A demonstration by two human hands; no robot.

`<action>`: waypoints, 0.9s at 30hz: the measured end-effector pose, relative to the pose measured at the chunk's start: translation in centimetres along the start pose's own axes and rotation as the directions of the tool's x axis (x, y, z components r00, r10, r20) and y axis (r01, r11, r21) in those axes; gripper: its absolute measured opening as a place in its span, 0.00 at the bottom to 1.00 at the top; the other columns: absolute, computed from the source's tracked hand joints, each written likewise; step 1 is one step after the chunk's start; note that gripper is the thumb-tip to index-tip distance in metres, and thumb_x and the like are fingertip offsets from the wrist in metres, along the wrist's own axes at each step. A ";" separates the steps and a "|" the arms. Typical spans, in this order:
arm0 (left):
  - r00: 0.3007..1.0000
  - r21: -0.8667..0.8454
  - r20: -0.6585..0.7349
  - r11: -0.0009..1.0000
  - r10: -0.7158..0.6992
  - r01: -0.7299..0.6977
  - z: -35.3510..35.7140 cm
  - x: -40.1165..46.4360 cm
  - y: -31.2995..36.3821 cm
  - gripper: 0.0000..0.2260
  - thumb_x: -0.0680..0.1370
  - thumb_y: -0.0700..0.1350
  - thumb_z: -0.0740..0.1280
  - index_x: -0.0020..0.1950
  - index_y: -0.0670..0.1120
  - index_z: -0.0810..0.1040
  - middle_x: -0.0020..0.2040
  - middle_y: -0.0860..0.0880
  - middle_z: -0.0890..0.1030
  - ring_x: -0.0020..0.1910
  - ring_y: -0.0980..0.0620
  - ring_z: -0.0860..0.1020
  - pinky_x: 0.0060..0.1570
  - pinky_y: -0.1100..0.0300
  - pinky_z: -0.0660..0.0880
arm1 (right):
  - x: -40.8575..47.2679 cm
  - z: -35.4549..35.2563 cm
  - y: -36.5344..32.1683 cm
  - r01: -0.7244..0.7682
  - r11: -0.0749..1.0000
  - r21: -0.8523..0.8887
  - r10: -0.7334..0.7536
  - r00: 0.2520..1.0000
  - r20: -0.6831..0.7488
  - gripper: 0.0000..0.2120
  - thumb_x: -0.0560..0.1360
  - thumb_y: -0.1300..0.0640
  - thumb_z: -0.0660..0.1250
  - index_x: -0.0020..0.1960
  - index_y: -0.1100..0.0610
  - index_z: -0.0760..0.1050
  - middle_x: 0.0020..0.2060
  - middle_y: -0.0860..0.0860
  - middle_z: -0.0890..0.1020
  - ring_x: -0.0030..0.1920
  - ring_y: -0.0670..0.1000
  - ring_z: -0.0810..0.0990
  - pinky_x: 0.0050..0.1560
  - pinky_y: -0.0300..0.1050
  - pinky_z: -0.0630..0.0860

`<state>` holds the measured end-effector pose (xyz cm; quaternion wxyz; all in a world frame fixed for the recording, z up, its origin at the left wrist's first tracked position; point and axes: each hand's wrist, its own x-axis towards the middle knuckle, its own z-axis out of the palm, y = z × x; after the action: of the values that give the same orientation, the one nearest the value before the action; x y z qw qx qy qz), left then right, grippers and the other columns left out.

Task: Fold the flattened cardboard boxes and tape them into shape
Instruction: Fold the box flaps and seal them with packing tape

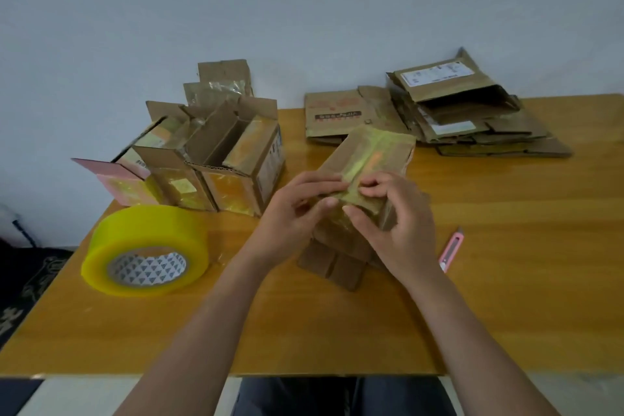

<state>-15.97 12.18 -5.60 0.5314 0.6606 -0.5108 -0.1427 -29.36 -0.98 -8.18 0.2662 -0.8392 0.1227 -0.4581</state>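
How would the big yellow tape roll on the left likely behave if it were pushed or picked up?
The tape roll lies flat on its side on the table, so a push would probably slide it rather than roll it. Its thick winding suggests it is fairly heavy. The glossy surface may be a little slippery.

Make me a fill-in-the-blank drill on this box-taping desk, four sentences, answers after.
1. Both hands, left hand and right hand, hold a cardboard ____.
2. The tape roll is coloured ____.
3. The pink utility knife lies on the person's ____ side.
4. The flattened boxes are stacked at the table's far ____ corner.

Answers: box; yellow; right; right
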 end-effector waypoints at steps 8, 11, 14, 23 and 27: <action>0.995 0.107 -0.012 0.989 0.101 -0.099 -0.6 1.1 -1.2 0.14 0.73 0.38 0.73 0.59 0.46 0.82 0.59 0.52 0.80 0.62 0.57 0.77 0.59 0.62 0.76 | -0.3 0.4 0.3 0.072 0.993 -0.092 -0.073 0.997 -0.005 0.18 0.74 0.50 0.73 0.51 0.64 0.76 0.54 0.54 0.79 0.58 0.54 0.78 0.62 0.37 0.69; 0.994 0.098 -0.001 0.990 0.107 -0.106 -0.6 1.0 -1.3 0.15 0.73 0.37 0.73 0.59 0.46 0.82 0.60 0.51 0.80 0.63 0.56 0.76 0.59 0.59 0.77 | -0.4 0.4 0.4 0.087 0.991 -0.105 -0.086 0.996 0.015 0.18 0.74 0.51 0.73 0.53 0.65 0.76 0.56 0.55 0.79 0.61 0.54 0.76 0.64 0.39 0.69; 0.996 0.065 0.003 0.994 0.086 -0.086 -0.4 0.6 -1.3 0.18 0.73 0.35 0.73 0.61 0.48 0.80 0.62 0.52 0.78 0.65 0.54 0.75 0.59 0.55 0.78 | -0.7 0.4 0.3 0.086 0.989 -0.124 -0.081 0.996 0.040 0.18 0.74 0.52 0.72 0.55 0.64 0.74 0.57 0.56 0.77 0.63 0.54 0.75 0.66 0.39 0.67; 0.998 0.227 0.055 0.974 0.013 -0.025 -0.5 0.2 -0.2 0.24 0.72 0.31 0.72 0.61 0.53 0.76 0.68 0.57 0.64 0.69 0.56 0.65 0.64 0.55 0.74 | -0.2 -1.1 -1.3 0.063 0.989 -0.134 -0.032 0.974 0.223 0.22 0.72 0.44 0.68 0.59 0.58 0.74 0.61 0.50 0.75 0.64 0.47 0.71 0.63 0.30 0.64; 0.994 0.459 0.110 0.888 -0.022 -0.031 -1.5 2.1 2.0 0.21 0.75 0.32 0.68 0.59 0.56 0.75 0.72 0.56 0.58 0.70 0.52 0.65 0.63 0.63 0.70 | 2.1 -3.2 -1.2 0.017 0.998 -0.056 -0.017 1.000 -0.007 0.11 0.80 0.50 0.61 0.51 0.54 0.79 0.48 0.44 0.80 0.51 0.42 0.77 0.53 0.42 0.75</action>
<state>-15.00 11.46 -2.53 0.3305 0.7573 -0.5607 -0.0533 -30.95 -1.95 -4.62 0.2380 -0.8456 0.1294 -0.4601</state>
